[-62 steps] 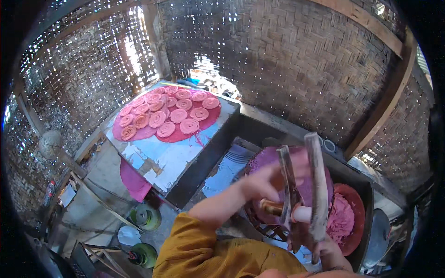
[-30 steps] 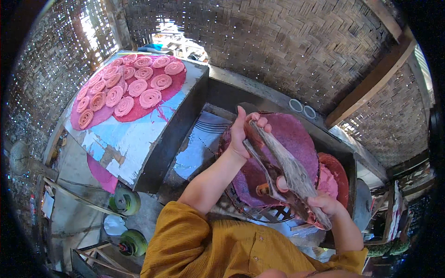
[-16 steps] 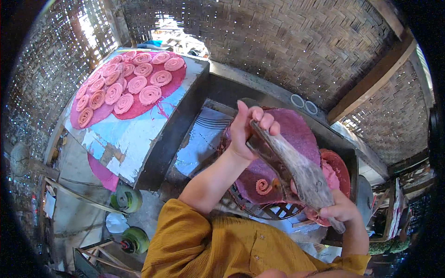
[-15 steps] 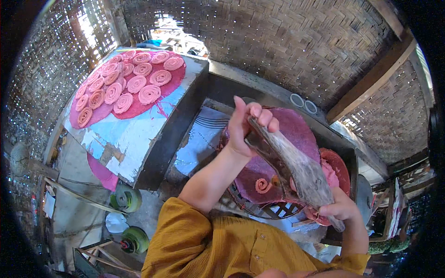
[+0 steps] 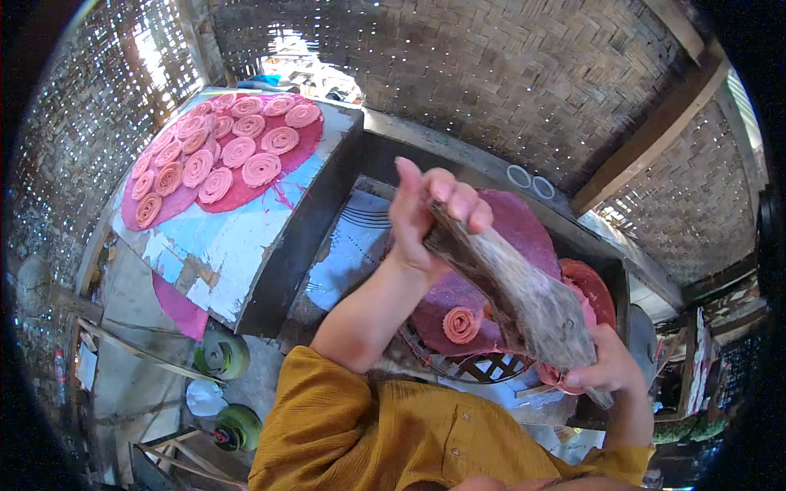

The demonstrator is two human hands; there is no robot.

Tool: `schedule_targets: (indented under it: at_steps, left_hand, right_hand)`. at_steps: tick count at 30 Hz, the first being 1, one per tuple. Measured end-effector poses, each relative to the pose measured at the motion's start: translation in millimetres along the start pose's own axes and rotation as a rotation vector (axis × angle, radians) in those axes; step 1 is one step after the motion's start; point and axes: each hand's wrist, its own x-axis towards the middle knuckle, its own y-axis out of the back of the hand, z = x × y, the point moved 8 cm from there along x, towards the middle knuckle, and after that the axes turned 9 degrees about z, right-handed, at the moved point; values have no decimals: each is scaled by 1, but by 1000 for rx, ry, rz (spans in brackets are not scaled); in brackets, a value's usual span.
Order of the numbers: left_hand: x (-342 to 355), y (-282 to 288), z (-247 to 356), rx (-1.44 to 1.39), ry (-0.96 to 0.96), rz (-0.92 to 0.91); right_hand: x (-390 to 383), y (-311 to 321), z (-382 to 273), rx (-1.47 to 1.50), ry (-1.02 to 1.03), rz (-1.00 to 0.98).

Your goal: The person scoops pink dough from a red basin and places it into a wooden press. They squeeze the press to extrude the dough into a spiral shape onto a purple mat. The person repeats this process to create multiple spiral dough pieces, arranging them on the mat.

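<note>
My left hand (image 5: 434, 214) is wrapped over the upper end of a long, worn grey wooden press (image 5: 536, 299), its thumb pointing up. At the lower right end, my right hand (image 5: 610, 364) grips the same press. The press slants across a round purple mat (image 5: 442, 296) resting on a woven basket. One pink dough coil (image 5: 462, 326) lies on that mat beside the press. Part of the mat is hidden behind the wood. Behind my right hand stands a red basin (image 5: 602, 288) with pink dough in it.
To the left, a tall box-like surface (image 5: 225, 258) bears pink round mats (image 5: 299, 159) covered with several pink coils. A dark ledge (image 5: 393, 147) runs along the woven wall. Two white rings (image 5: 530, 182) sit there. Green gas cylinders (image 5: 237, 427) stand on the floor at lower left.
The coil on the purple mat looks larger and rounder. The press has turned slightly and shifted a little with both hands. The whole view has moved slightly.
</note>
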Motion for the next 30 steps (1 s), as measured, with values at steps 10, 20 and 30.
schedule_targets:
  at_steps: [10, 20, 30]
  left_hand:
    - [-20, -8, -3, 8, 47, 51]
    - [-5, 13, -16, 11, 58, 56]
    - [2, 16, 21, 202, 123, 295]
  right_hand:
    - [-9, -12, 11, 15, -26, -68]
    - [-4, 2, 20, -98, -8, 84]
    - [37, -33, 11, 88, 90, 28]
